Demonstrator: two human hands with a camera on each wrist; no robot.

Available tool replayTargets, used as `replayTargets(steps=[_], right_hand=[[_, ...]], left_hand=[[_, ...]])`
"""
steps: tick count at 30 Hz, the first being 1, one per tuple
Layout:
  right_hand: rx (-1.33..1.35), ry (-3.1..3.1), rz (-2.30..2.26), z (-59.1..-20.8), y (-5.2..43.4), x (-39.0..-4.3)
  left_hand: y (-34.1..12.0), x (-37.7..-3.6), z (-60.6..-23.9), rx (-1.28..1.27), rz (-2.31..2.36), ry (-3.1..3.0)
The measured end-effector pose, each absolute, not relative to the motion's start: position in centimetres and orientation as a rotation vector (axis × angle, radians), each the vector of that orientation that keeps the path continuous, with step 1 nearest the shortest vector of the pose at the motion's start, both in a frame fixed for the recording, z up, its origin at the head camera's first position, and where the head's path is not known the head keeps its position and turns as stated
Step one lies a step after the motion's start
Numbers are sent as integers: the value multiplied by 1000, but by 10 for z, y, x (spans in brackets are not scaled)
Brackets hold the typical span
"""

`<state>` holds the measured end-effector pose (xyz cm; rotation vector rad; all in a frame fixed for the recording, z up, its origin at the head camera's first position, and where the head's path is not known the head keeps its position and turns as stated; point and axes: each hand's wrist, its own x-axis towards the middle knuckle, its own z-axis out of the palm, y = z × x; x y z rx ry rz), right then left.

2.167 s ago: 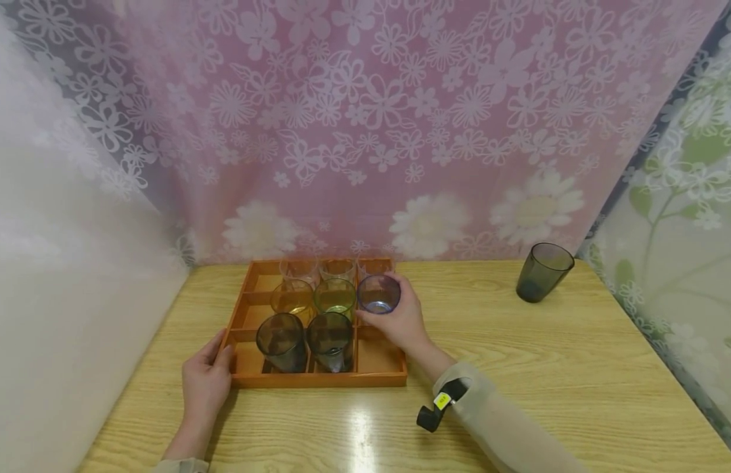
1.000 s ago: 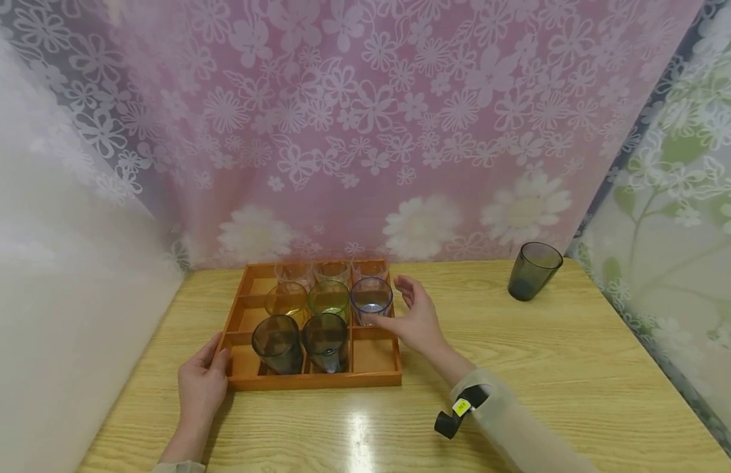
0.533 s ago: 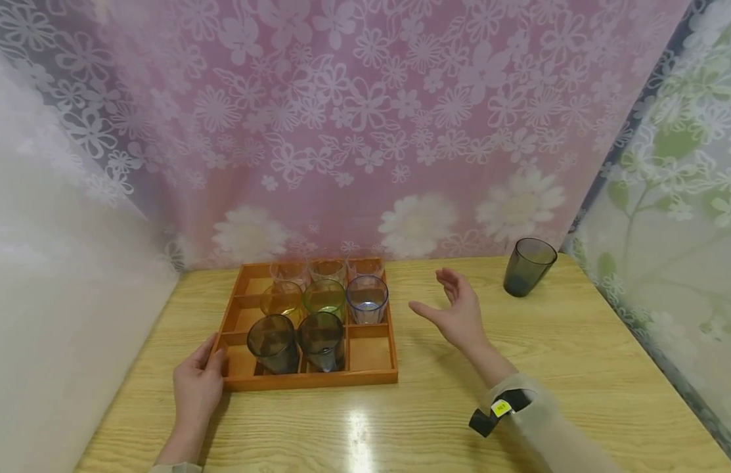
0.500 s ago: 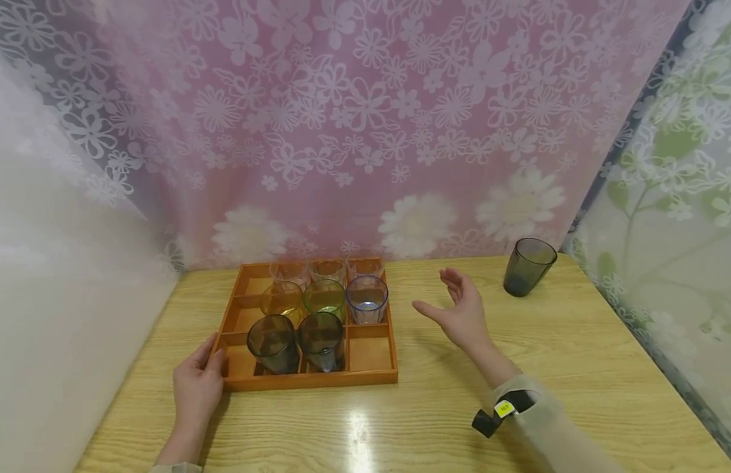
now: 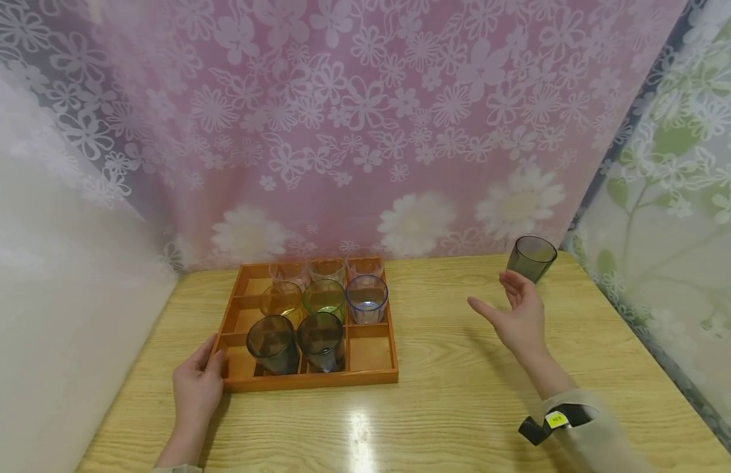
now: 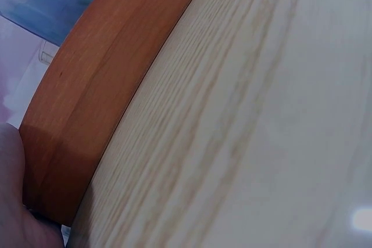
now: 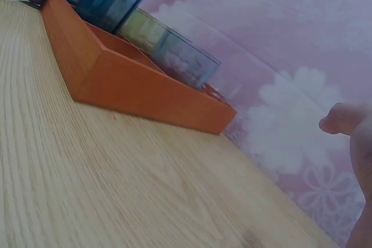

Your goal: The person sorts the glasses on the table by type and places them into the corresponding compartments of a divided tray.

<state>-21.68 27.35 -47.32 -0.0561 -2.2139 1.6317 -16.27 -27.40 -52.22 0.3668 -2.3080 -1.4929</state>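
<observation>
My left hand (image 5: 196,384) grips the left side of a wooden compartment tray (image 5: 312,381) near its front corner, thumb at the rim. Two dark grey glasses (image 5: 321,341) stand in the tray's front row. Behind them are a yellow glass (image 5: 281,302), a green glass (image 5: 324,297) and a blue-rimmed clear glass (image 5: 367,299). The back row holds pale clear glasses (image 5: 365,266). Over the right of the table my right hand (image 5: 519,315) holds nothing, thumb and fingers spread apart. Just beyond it stands a loose grey glass (image 5: 532,255), its lower part hidden by the fingers.
The wood-grain table (image 5: 436,407) runs back to a pink flowered curtain (image 5: 365,131). A white sheet (image 5: 64,263) hangs at the left and a leaf-patterned one (image 5: 678,230) at the right. A black camera mount (image 5: 536,430) sits on the right wrist.
My right hand has let go of the blue-rimmed glass in the tray's middle row and moved right, to near the loose grey glass. The left hand keeps its grip on the tray.
</observation>
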Motion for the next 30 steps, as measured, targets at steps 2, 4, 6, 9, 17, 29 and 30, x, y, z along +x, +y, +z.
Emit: replayTargets(steps=[2,4,6,9,17,29,30], right_hand=[[-72,-2221,1602,-472,281,-214],[-90,-2224,1571,-473,289,-213],[-115,-2221,1546,-474,296,-213],[-182,-2225,1492,-476,308,-213],[-423,-2204,1375,-492,344,-232],[-391,-2324,1469,-505,384,-280],[-380,-2327,1490,-504,385,-283]], left_hand=[[-273,-162,-522,367,-1495,-2306],[-272,-161,-521,366,-1492,-2305],[-272,-161,-521,365,-1489,-2307],[-272,-161,-522,361,-1484,-2314],[-275,-162,-523,377,-1460,-2318],[-272,-156,-524,392,-1466,-2314],[-272,-155,-524,392,-1468,-2313]])
